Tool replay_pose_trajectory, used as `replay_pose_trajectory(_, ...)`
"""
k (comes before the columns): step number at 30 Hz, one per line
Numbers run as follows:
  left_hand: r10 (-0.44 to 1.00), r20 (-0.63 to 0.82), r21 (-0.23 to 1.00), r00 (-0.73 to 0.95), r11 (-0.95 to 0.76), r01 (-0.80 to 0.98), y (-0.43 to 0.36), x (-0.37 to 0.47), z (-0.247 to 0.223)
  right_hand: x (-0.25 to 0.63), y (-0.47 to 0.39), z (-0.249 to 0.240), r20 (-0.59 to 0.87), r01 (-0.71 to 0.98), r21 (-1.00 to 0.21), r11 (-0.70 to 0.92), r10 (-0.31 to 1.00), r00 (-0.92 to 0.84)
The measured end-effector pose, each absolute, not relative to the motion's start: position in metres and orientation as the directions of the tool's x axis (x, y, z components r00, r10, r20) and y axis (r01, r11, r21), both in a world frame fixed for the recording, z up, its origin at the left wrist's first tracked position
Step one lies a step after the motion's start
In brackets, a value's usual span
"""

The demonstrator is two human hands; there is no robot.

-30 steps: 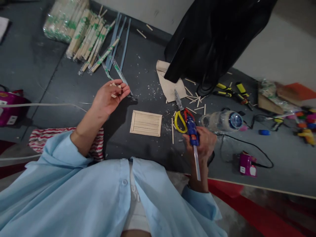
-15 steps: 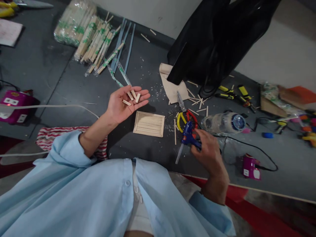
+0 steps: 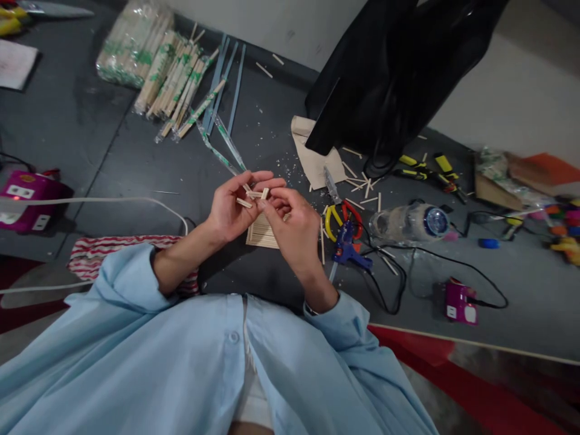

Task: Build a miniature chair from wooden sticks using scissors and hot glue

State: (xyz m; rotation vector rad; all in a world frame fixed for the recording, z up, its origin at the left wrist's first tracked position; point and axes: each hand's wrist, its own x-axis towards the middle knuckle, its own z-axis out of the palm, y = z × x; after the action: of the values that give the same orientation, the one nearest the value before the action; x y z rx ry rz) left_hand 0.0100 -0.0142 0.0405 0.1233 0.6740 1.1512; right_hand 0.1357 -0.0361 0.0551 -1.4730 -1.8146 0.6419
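Note:
Palm up, my left hand (image 3: 231,208) cradles several short wooden pieces (image 3: 244,203) with its fingers curled a little. The thumb and forefinger of my right hand (image 3: 294,226) pinch one small wooden piece (image 3: 264,193) over the left palm. Beneath both hands lies a flat panel of thin sticks (image 3: 261,237) on the dark table, partly covered by my right hand. The blue glue gun (image 3: 347,244) rests on the table right of my right hand, beside scissors with red and yellow handles (image 3: 334,222).
Wrapped chopsticks (image 3: 181,84) and blue strips (image 3: 235,90) lie at the back left. A black bag (image 3: 362,78) stands behind a beige sheet (image 3: 319,160). To the right are a plastic bottle (image 3: 408,222), cutters (image 3: 417,174) and a purple power box (image 3: 461,302) with a black cable.
My right hand has let go of the glue gun, which now rests on the table, and has moved left to pinch a wooden piece at my left palm. The left fingers have curled.

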Motion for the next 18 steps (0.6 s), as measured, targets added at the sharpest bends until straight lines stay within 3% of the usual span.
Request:
replay_pose_trajectory(6,0.886,-0.387,0.435,0.256,0.42,-0.797,-0.015,0.011,0.043,0.128,-0.026,0.048,0.19,0.619,-0.758,0.208,0.977,-0.096)
replay_pose_trajectory(13,0.891,-0.364,0.51,0.272,0.435,-0.743,-0.013,0.001,0.038,0.141,-0.038,0.05,0.181,0.43,-0.888,0.163,0.984,0.0)
replay_pose_trajectory(15,0.884,-0.373,0.556,0.282,0.456,-0.695,-0.014,0.0,0.038,0.145,-0.043,0.05,0.118,0.342,-0.934,0.104,0.993,0.02)
replay_pose_trajectory(18,0.882,-0.327,0.634,0.338,0.47,-0.614,-0.016,0.0,0.04,0.147,-0.049,0.05,-0.049,0.078,-0.996,-0.049,0.999,0.012)
